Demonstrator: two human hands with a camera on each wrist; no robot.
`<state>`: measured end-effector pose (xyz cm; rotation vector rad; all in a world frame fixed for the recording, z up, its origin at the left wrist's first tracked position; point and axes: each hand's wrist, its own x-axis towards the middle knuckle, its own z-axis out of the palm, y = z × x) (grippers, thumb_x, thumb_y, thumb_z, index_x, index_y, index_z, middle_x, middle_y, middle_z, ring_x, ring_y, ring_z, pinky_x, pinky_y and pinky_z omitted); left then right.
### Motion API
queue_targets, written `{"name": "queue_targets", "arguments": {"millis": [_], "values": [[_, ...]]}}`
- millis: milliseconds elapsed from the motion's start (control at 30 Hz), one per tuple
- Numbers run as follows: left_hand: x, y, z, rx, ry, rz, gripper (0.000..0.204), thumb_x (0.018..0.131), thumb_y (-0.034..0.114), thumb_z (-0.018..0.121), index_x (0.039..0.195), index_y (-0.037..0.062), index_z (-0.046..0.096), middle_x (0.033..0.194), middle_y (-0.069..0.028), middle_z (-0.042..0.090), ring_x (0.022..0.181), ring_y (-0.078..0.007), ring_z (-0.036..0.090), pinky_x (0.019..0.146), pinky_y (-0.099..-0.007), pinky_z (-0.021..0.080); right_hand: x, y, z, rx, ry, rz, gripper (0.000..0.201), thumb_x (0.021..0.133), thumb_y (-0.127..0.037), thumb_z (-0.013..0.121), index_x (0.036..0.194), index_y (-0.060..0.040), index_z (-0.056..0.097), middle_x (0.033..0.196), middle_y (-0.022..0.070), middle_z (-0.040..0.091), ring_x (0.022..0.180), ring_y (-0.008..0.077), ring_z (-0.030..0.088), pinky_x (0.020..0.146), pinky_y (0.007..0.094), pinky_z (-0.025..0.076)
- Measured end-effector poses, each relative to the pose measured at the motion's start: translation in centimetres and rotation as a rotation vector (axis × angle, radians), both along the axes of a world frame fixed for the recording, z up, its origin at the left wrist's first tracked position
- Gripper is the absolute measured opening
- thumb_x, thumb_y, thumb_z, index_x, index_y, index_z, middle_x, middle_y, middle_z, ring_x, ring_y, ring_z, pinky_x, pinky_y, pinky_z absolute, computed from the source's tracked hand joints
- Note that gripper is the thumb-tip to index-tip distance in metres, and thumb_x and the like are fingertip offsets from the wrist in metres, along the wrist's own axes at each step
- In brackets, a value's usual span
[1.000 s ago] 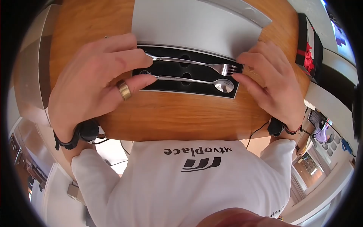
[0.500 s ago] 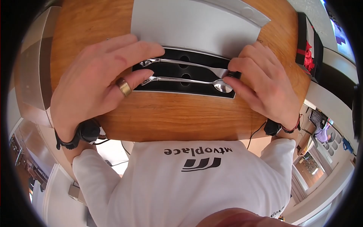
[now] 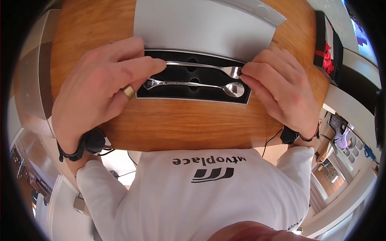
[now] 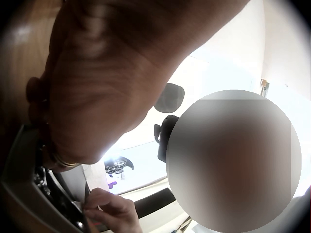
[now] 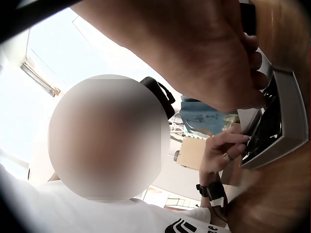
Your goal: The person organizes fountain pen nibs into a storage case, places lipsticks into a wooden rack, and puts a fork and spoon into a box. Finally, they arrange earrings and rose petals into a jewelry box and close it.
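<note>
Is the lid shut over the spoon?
No, the lid is open, and the spoon shows in the box.

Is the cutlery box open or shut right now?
Open: the grey lid lies back, and the spoon shows inside the box.

From here the fork (image 3: 232, 72) and spoon (image 3: 234, 90) look like smooth, glossy metal. The box (image 3: 192, 94) has a matt black lining, and its grey lid (image 3: 201, 28) seems to be smooth card with a soft sheen. The table (image 3: 181, 124) is grained, lightly shiny wood; the shirt (image 3: 161, 201), soft matt cloth.
</note>
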<state>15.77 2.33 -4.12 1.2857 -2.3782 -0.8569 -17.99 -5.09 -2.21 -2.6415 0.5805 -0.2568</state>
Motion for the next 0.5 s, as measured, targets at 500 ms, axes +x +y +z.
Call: {"name": "queue_targets", "arguments": {"millis": [500], "values": [[-0.83,0.09,0.34,0.010,-0.001,0.066,0.031,0.092,-0.004,0.072,0.121,0.0044,0.071,0.089,-0.0133,0.054,0.078,-0.0332,0.058,0.067,-0.0408,0.045,0.18,-0.20,0.31,0.198,0.027,-0.042,0.026,0.085,-0.003,0.084,0.102,-0.0018,0.065,0.094,0.0121,0.060,0.083,0.0331,0.060,0.075,0.0432,0.050]]}}
